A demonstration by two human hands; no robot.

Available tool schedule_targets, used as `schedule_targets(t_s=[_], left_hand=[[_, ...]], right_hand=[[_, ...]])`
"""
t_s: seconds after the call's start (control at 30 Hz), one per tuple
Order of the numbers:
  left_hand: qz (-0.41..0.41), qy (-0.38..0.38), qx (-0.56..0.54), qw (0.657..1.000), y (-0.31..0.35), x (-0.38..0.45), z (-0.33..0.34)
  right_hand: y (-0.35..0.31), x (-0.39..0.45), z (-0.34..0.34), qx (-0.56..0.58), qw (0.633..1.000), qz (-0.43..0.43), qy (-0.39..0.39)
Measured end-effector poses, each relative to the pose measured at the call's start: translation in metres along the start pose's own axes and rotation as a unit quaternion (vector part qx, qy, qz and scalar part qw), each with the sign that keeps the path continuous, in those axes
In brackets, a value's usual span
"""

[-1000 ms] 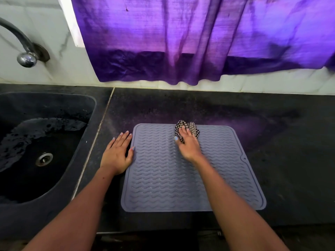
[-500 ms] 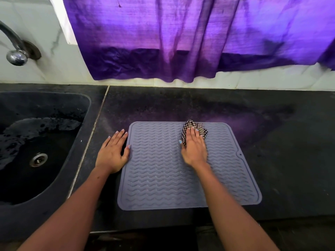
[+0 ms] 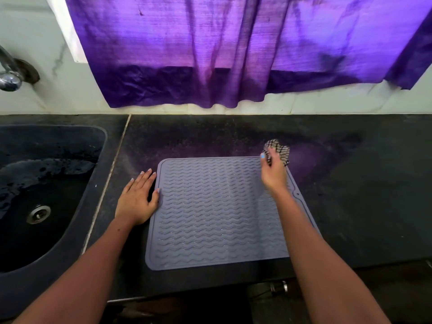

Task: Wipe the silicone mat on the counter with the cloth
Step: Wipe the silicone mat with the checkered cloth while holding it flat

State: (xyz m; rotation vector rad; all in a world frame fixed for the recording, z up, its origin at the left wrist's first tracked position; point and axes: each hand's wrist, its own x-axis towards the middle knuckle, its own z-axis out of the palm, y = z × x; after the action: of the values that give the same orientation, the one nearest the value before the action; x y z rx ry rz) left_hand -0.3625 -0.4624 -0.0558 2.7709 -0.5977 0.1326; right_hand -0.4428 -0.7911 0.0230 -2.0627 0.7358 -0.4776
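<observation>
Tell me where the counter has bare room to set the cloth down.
Bare counter lies right of the mat, and a strip runs between mat and wall. The mat's left edge is crowded: the left hand presses there, beside the sink. The right hand grips the cloth.

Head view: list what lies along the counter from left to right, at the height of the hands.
sink → left hand → silicone mat → right hand holding the cloth → bare counter

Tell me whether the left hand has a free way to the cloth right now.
Probably yes. The left hand lies flat at the mat's left edge; only bare mat lies between it and the cloth, though the right hand grips it.
</observation>
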Motion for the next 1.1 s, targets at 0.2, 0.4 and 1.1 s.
schedule_targets(t_s=[0.2, 0.4, 1.1], left_hand=[[0.003, 0.000, 0.006, 1.000, -0.001, 0.001, 0.003], [0.004, 0.000, 0.003, 1.000, -0.001, 0.001, 0.002], [0.008, 0.001, 0.007, 1.000, -0.002, 0.001, 0.001]], right_hand=[[0.052, -0.007, 0.025, -0.341, 0.928, -0.100, -0.109], [0.042, 0.016, 0.009, -0.093, 0.981, -0.001, -0.168], [0.040, 0.006, -0.030, 0.202, 0.956, 0.171, -0.127]])
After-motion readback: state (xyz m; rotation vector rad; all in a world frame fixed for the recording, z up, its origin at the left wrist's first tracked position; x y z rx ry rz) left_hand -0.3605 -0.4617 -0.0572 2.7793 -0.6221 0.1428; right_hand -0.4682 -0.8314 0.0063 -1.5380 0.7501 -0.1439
